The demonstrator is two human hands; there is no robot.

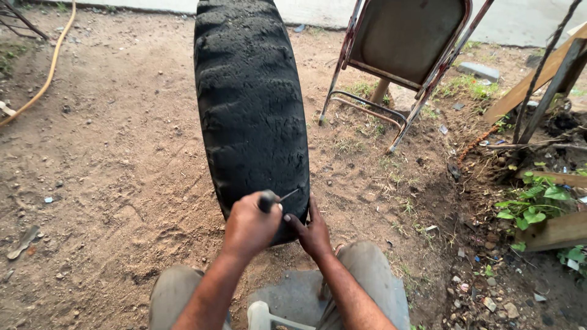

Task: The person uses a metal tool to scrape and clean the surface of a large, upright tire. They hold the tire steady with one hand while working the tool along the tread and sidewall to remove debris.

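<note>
**Two hands on a big black tire**

Fingers of the left hand [249, 226] are curled tight around the dark handle of a small tool [273, 199]. Its thin metal tip pokes out to the right and rests near the rubber. Far to the left, a yellow hose [47, 72] lies on the brown dirt ground [122, 171].

Standing up in the middle is the big black tire [251, 104]. It is worn and rough, its bottom sits on the dirt, and it is right in front of the person's knees.

Just right of the tool, the right hand [313, 231] lies open, fingers spread flat against the bottom of the tire. It holds nothing.

Farther right, a rusty folding chair [400, 43] stands behind the tire. Past it are wooden boards [538, 76] and some green leaves [532, 208] by the edge.
</note>
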